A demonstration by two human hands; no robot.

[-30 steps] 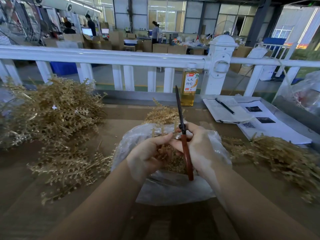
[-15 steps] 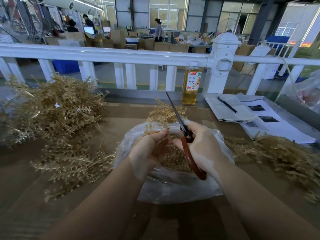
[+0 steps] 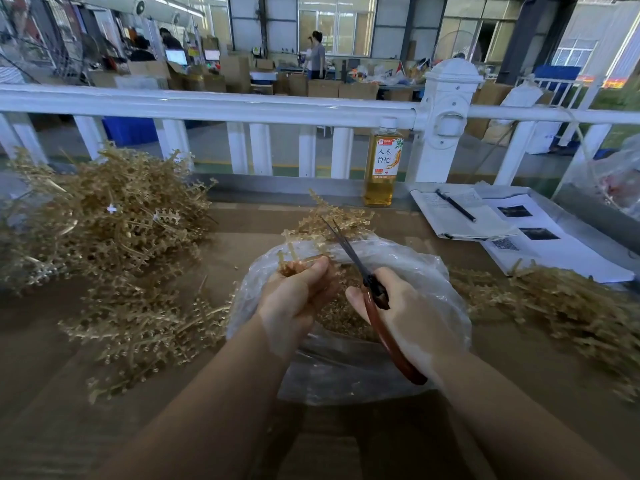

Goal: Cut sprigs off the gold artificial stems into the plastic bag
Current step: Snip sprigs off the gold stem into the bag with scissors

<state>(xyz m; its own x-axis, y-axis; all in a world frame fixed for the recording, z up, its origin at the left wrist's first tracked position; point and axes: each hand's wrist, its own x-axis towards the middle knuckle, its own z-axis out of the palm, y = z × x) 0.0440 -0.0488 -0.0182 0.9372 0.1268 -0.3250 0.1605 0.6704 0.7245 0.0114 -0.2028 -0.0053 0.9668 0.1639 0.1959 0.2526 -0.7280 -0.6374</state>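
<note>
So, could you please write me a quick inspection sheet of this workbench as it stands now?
Surface: brown table, gold bits scattered.
Job's things: plastic bag at centre holding cut sprigs; gold stem piles left and right; scissors, blades slightly parted.
Clutter: drink bottle, papers, pen.
Hands: left hand pinches a gold stem; right hand grips the scissors.
Cables: nothing seen.
Surroundings: white railing, warehouse, people behind.
</note>
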